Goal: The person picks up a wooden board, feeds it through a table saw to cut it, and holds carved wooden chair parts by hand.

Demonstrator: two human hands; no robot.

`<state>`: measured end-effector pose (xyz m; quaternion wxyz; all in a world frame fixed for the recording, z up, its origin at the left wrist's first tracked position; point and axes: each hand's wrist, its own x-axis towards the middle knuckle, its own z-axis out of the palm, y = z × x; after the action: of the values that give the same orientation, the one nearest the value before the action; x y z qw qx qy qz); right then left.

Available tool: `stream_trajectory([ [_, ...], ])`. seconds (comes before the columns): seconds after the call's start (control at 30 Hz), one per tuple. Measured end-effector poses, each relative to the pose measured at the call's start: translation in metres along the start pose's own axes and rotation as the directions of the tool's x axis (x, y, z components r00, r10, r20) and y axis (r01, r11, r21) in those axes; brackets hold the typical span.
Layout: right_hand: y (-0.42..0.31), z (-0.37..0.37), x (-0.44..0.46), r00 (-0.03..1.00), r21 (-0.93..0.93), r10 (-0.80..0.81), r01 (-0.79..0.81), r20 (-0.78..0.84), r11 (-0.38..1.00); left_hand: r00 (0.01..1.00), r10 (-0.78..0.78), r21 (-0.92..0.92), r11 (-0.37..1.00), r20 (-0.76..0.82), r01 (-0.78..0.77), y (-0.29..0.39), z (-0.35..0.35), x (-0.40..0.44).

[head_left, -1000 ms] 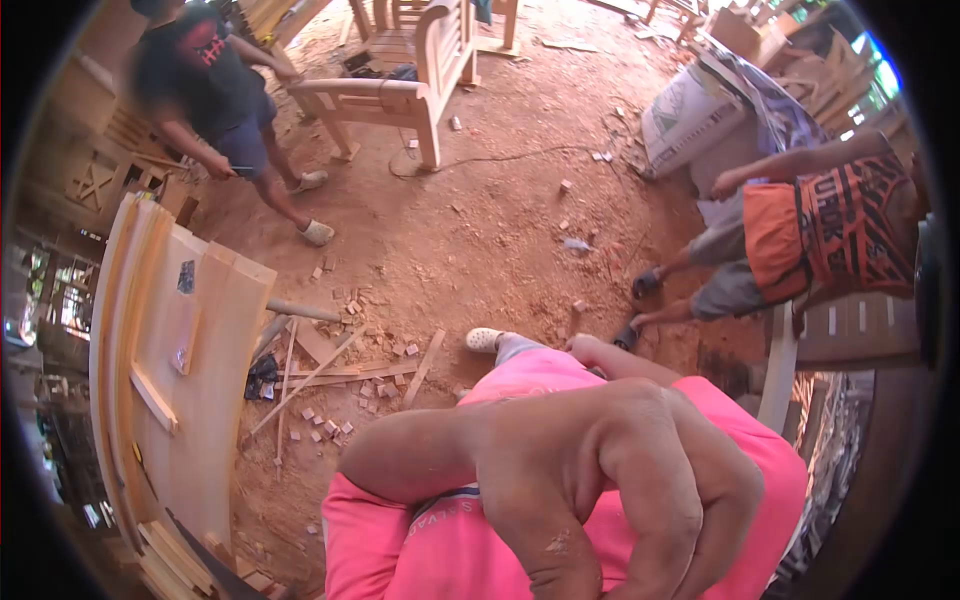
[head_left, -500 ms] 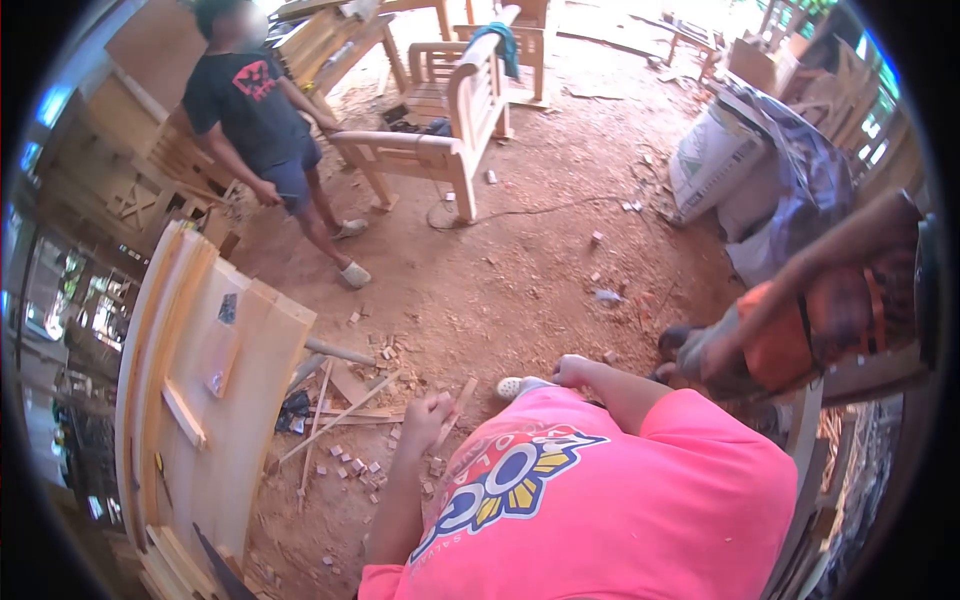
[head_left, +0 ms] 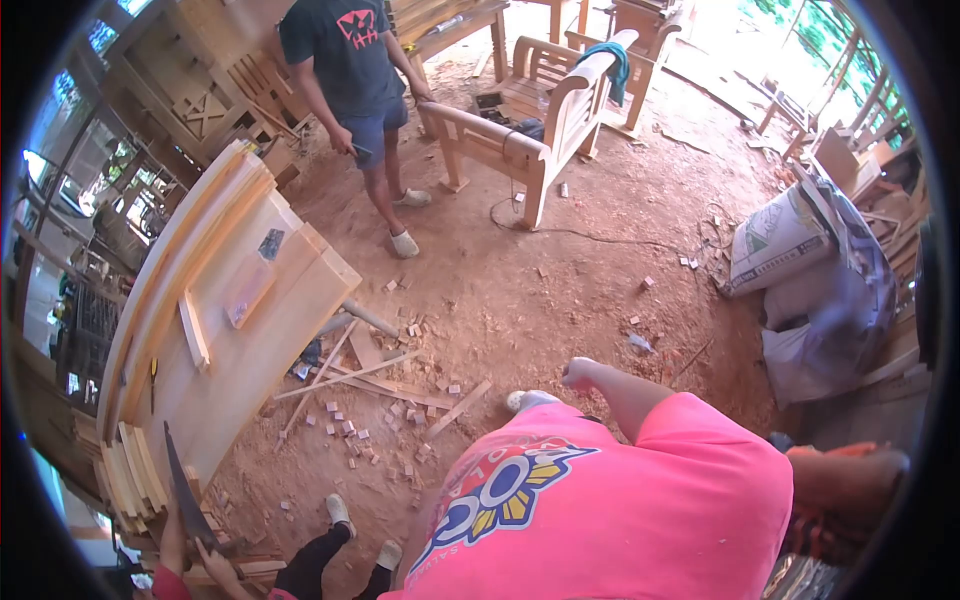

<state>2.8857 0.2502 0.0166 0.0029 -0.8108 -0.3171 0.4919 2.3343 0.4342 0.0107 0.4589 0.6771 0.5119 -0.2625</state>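
Observation:
My right hand hangs in front of my pink shirt, above the dirt floor. Its fingers are curled closed, and nothing sticks out of them. It touches nothing that I can see. My left hand is out of view, hidden past the shirt. The nearest things to my right hand are my shoe and a flat wood strip on the ground. Small cut wood blocks lie scattered to the left.
At left stands a workbench with boards and a screwdriver. A co-worker's hands are by a handsaw. Another person stands by a wooden bench. A cord crosses the floor; sacks stand right.
My left hand has gone out of view. The view has shifted, moving the bench and standing person rightward. A co-worker's hands and legs have appeared at lower left; the person at right is now mostly hidden.

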Motion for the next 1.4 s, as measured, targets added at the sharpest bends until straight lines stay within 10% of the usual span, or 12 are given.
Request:
stream_trajectory([
  [0.37, -0.051, -0.038, 0.001, 0.968, 0.032, -0.165, 0.174, -0.187, 0.984, 0.947, 0.283, -0.264, 0.912, -0.151, -0.314, 0.109, -0.009, 0.037],
  [0.57, 0.008, -0.011, -0.033, 0.99, 0.11, 0.074, -0.061, -0.117, 0.992, 0.996, -0.012, -0.145, 0.989, 0.083, 0.024, 0.114, -0.046, 0.044],
  [0.67, 0.066, 0.001, -0.021, 0.965, 0.248, 0.262, -0.26, 0.023, 0.933, 0.959, -0.106, -0.609, 0.753, 0.261, 0.249, 0.11, -0.047, 0.109],
  [0.77, 0.151, 0.031, 0.043, 0.998, 0.129, 0.051, -0.056, 0.041, 0.99, 0.979, 0.078, -0.839, 0.531, 0.186, 0.117, 0.219, -0.079, 0.117],
  [0.83, 0.146, 0.006, 0.022, 0.952, 0.528, 0.3, -0.287, 0.062, 0.799, 0.992, 0.055, -0.934, 0.347, 0.113, 0.087, 0.281, -0.085, 0.175],
  [1.0, 0.232, -0.076, 0.038, 0.974, 0.412, -0.003, 0.1, -0.228, 0.906, 0.979, 0.189, -0.974, 0.225, 0.077, 0.033, 0.502, -0.1, 0.229],
  [1.17, 0.286, -0.242, -0.005, 0.866, 0.66, 0.482, -0.285, -0.134, 0.695, 0.965, 0.264, -0.998, 0.063, 0.016, -0.001, 0.704, -0.099, 0.264],
  [1.4, 0.341, -0.384, -0.005, 0.79, 0.869, 0.561, -0.073, -0.249, 0.49, 0.945, 0.324, -0.998, -0.02, 0.046, 0.055, 0.867, -0.114, 0.337],
])
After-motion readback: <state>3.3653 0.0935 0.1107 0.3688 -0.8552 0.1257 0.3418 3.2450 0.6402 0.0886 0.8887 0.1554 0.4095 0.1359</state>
